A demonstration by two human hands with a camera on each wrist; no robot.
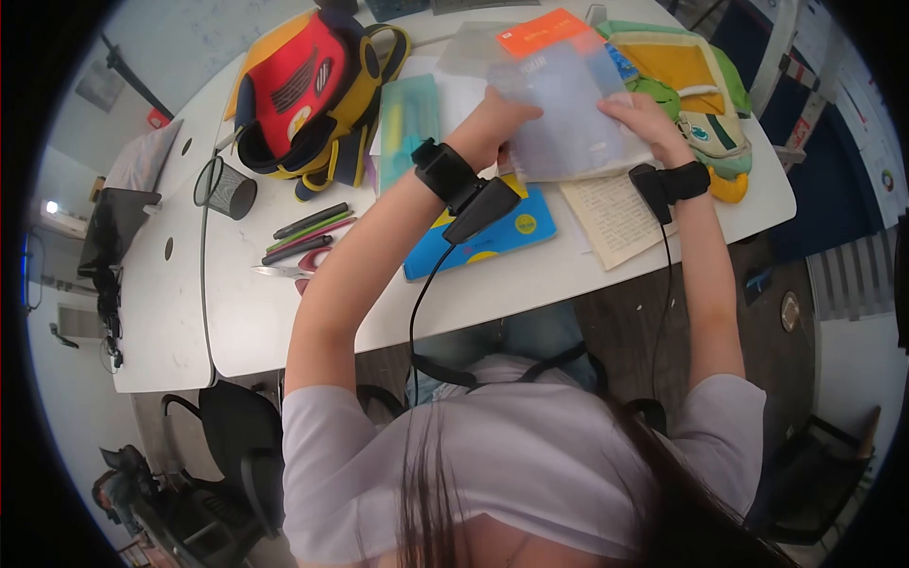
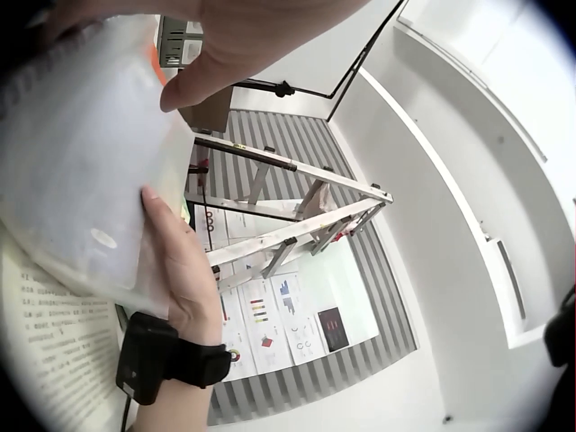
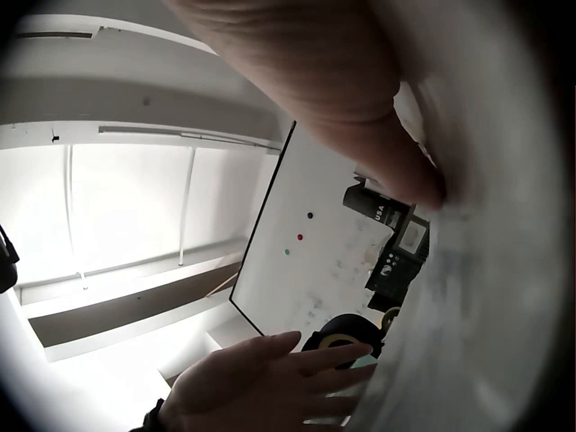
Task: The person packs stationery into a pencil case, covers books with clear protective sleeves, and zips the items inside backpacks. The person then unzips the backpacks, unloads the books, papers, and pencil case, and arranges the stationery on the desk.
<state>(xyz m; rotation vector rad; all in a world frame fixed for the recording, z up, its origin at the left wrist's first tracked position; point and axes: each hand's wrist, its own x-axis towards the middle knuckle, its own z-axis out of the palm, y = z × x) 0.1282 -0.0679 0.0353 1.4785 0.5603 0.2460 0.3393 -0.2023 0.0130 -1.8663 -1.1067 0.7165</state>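
Note:
Both hands hold a translucent, milky plastic folder (image 1: 568, 123) above the table's far side. My left hand (image 1: 494, 125) grips its left edge, thumb in front and fingers partly hidden behind. On the opposite edge, my right hand (image 1: 651, 125) pinches the plastic with thumb forward. The right hand (image 2: 184, 261) also appears in the left wrist view beside the folder (image 2: 81, 162). An orange booklet (image 1: 544, 32) shows at the folder's top edge. Below lie a blue book (image 1: 516, 232) and a page of text (image 1: 615, 222). A teal translucent case (image 1: 409, 109) lies left of the left hand.
A red and yellow backpack (image 1: 308, 90) stands at the back left, near a black mesh cup (image 1: 232, 192). Several pens (image 1: 312, 222) and scissors (image 1: 284, 270) lie at the front left. A green and yellow bag (image 1: 705, 104) occupies the right. A ladder (image 2: 288, 229) stands beyond the table.

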